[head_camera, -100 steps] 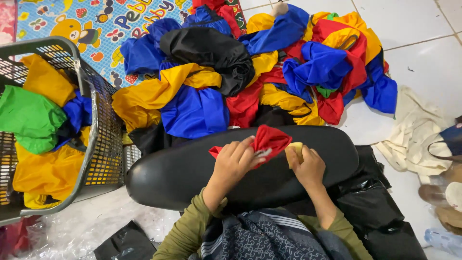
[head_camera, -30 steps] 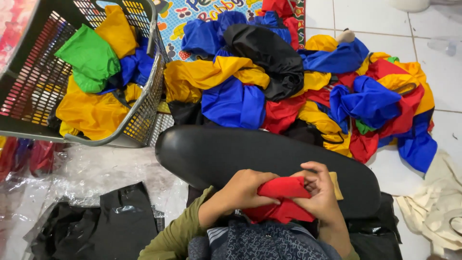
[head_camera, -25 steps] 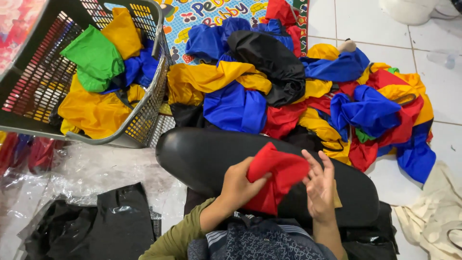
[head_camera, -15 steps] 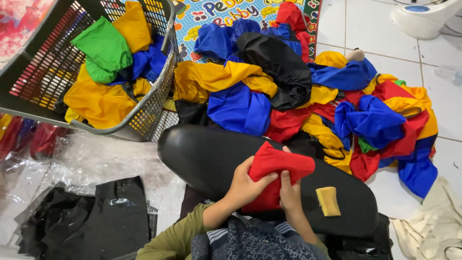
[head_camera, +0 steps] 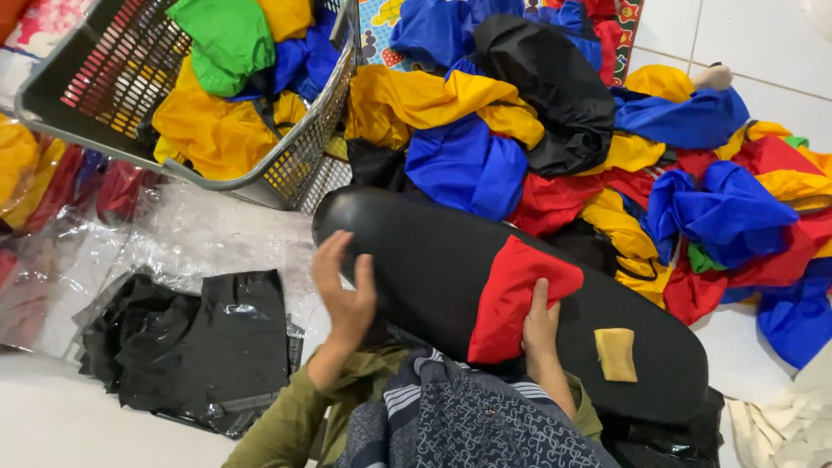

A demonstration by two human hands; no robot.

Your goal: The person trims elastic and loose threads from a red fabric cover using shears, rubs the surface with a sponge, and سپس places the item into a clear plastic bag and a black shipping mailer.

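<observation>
The right hand point(head_camera: 539, 322) is pressing flat on a smooth red cloth point(head_camera: 513, 295) lying across a shiny black rounded cushion point(head_camera: 433, 260). The left hand point(head_camera: 345, 290) is hanging open above the cushion's left end, holding nothing. A small tan pad point(head_camera: 615, 354) is lying to the right

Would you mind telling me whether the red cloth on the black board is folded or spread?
Folded: the red cloth lies as a compact flat wedge under the right hand.

White tiled floor point(head_camera: 754, 43), bright even light, colourful patterned mat point(head_camera: 381, 26) at the top edge
</observation>
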